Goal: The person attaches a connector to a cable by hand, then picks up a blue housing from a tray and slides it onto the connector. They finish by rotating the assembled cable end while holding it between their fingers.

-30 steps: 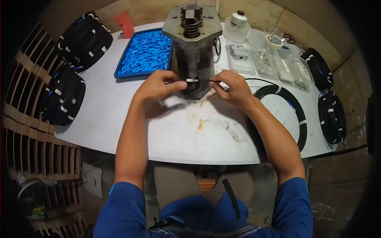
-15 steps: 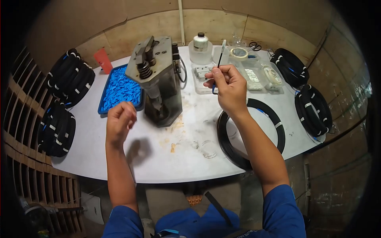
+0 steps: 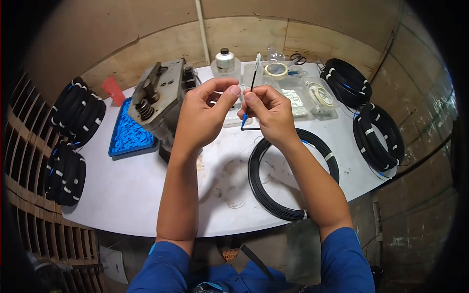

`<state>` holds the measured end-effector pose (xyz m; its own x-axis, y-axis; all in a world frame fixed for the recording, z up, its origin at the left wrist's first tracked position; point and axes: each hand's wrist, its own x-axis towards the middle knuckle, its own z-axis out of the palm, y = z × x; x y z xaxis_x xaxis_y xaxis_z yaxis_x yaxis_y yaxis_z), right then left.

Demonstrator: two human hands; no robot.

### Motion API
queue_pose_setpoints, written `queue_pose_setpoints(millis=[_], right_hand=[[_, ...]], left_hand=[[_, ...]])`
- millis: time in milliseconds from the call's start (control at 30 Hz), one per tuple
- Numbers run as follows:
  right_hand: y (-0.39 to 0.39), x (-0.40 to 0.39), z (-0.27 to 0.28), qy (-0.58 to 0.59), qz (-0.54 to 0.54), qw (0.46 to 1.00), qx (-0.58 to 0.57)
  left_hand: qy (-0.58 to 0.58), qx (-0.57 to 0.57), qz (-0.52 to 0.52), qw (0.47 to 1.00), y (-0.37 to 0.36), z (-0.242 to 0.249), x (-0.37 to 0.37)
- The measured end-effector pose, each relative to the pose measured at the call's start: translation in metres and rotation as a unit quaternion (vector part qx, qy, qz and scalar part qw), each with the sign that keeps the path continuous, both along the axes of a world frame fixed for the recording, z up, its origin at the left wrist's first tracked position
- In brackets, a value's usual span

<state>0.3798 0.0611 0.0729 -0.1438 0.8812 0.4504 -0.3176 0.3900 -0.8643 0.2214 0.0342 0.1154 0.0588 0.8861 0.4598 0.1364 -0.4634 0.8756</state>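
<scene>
While both forearms rise from the near edge of the white table [image 3: 146, 195], the two hands meet above its middle. The right hand [image 3: 271, 115] has thumb and forefinger pinched together on a thin black cable end [image 3: 252, 80], which stands nearly upright, with a white tip at the top and a blue piece showing below the fingers. The left hand [image 3: 200, 117] is raised just beside it, thumb and forefinger curved toward each other with a small gap, close to the cable; whether they touch it I cannot tell. Below the right wrist, a black cable coil [image 3: 288, 171] lies flat on the table. Behind the left hand stands a grey metal press [image 3: 156, 100], with a blue tray [image 3: 124, 136] of small blue parts to its left. Farther back are a white bottle [image 3: 224, 61], a tape roll [image 3: 276, 69] and clear boxes [image 3: 298, 97]. Bundled black coils [image 3: 378, 136] lie at the table's right edge.
</scene>
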Motion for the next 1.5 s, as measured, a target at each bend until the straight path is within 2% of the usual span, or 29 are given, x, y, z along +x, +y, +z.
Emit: queue_pose_setpoints(millis=[100, 167, 233, 300, 333, 433, 567, 833, 1100, 1367, 1500], right_hand=[[0.004, 0.002, 0.0, -0.012, -0.007, 1.0, 0.017], [0.007, -0.002, -0.004, -0.014, -0.013, 1.0, 0.01], [0.008, -0.003, -0.013, -0.015, 0.037, 0.999, 0.016], [0.007, -0.006, -0.019, -0.008, 0.053, 0.998, 0.019], [0.005, -0.007, -0.02, -0.013, 0.069, 0.998, -0.003], [0.004, -0.008, -0.022, -0.024, 0.085, 0.995, -0.039], [0.006, -0.005, -0.024, -0.056, 0.089, 0.993, -0.056], [0.007, -0.009, -0.035, -0.024, 0.183, 0.979, -0.081], [0.002, -0.006, -0.032, -0.091, 0.155, 0.981, -0.067], [-0.005, -0.007, -0.023, -0.096, 0.161, 0.979, -0.08], [-0.008, -0.012, -0.026, -0.077, 0.139, 0.985, -0.065]], left_hand=[[-0.003, 0.015, 0.011, 1.0, 0.01, -0.004, 0.016], [0.046, 0.072, 0.022, 0.996, 0.015, -0.011, 0.018], [0.051, 0.076, 0.017, 0.996, 0.016, -0.011, 0.013], [0.015, -0.039, -0.035, 0.999, 0.018, -0.008, 0.005], [0.019, -0.046, -0.038, 0.998, 0.019, -0.009, 0.003], [0.004, -0.019, -0.051, 0.999, 0.029, -0.023, -0.002], [-0.04, -0.059, -0.088, 0.994, 0.032, -0.024, -0.005], [-0.063, -0.045, -0.057, 0.995, 0.032, -0.022, -0.005], [-0.04, -0.031, -0.019, 0.999, 0.037, -0.022, -0.014], [0.014, -0.067, -0.081, 0.994, 0.029, -0.01, -0.024], [0.024, -0.04, -0.071, 0.996, 0.031, -0.014, -0.024]])
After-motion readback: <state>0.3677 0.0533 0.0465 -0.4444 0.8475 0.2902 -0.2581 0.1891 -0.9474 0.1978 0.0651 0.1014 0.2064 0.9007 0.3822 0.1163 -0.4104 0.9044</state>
